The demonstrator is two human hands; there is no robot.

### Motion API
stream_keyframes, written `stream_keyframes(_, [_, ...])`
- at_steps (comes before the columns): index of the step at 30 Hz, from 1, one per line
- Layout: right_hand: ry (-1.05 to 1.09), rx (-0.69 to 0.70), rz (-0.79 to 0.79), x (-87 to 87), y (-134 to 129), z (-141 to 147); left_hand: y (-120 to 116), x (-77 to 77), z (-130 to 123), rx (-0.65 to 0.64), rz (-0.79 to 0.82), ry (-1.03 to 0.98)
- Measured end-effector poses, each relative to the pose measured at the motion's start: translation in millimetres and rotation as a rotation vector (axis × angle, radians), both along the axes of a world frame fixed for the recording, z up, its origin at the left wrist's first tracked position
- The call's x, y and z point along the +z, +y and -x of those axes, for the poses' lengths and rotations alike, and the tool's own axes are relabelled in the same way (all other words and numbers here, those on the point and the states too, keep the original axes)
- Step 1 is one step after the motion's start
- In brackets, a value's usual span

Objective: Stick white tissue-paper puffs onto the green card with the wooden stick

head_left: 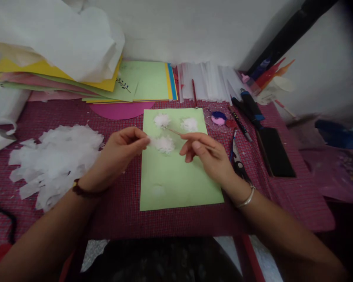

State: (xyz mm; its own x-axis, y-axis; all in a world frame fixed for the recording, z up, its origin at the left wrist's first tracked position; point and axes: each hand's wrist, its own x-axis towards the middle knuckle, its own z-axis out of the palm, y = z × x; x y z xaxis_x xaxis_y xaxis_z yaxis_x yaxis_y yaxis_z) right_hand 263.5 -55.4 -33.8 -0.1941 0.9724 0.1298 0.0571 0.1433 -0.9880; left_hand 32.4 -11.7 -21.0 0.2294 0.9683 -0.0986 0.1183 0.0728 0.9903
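Note:
A light green sheet of paper (179, 176) lies before me. Three fluffy white paper tufts, such as the lower one (164, 145), sit on its upper half, and a faint pale round patch (158, 190) shows near the bottom left. My left hand (125, 149) is at the sheet's left edge, thumb and forefinger pinched on a small piece of white tissue paper (151, 141). Over the right half, my right hand (207, 154) grips a thin wooden stick (174, 132). The stick's tip points at the upper left tuft.
A heap of white paper pieces (59, 160) lies left. Coloured sheets (150, 80) and white strips (208, 82) line the back. On the right are a paint palette (218, 118), a marker (241, 124), scissors (238, 162) and a dark phone-like slab (275, 152).

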Motion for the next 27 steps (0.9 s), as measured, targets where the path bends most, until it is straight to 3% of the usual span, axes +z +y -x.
stream_keyframes(3, [-0.026, -0.029, 0.002, -2.1, 5, -8, 14, -12.6, 10, 0.094, 0.057, -0.108])
stream_keyframes(8, [-0.186, 0.055, -0.013, -6.6, 6, -4, 21, -30.9, 12, 0.019, 0.108, -0.071])
stream_keyframes(11, [-0.239, 0.049, -0.039, -10.1, 6, 0, 18, -29.7, 11, -0.093, 0.1, 0.017])
stream_keyframes(17, [-0.139, -0.022, 0.022, -15.0, 12, 2, 13, -18.4, 5, -0.308, -0.015, 0.214])
stream_keyframes(24, [-0.09, -0.146, -0.044, -4.7, 4, -1, 10, -27.0, -14, -0.211, -0.163, 0.4])
stream_keyframes(27, [-0.157, -0.09, -0.132, -0.9, -2, -1, 10, -30.3, -19, -0.188, -0.153, 0.394])
